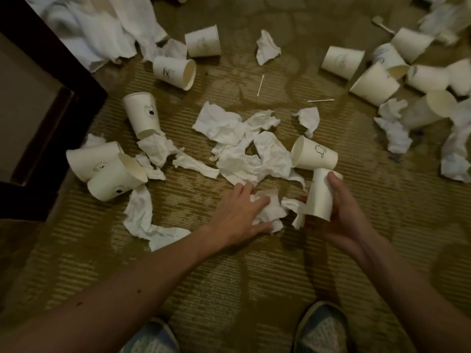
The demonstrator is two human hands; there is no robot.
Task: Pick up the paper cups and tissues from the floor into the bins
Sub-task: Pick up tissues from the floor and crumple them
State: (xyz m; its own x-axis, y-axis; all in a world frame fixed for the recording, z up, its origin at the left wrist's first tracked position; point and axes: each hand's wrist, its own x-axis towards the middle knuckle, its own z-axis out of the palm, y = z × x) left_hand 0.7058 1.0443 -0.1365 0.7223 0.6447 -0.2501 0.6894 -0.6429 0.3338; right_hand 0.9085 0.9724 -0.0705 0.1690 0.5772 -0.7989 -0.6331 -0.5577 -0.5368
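1. left hand (238, 212) lies on the carpet (229, 276), fingers closing round a tissue (267, 212): bunch it fully before lifting.
2. right hand (341, 217) grips a cup (321, 194), thumb on top.
3. no bins in view.

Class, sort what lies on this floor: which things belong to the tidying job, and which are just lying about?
Job: paper cup in right hand; tissue in left hand; scattered cups; scattered tissues.
Lying about: two cotton swabs; wooden furniture.
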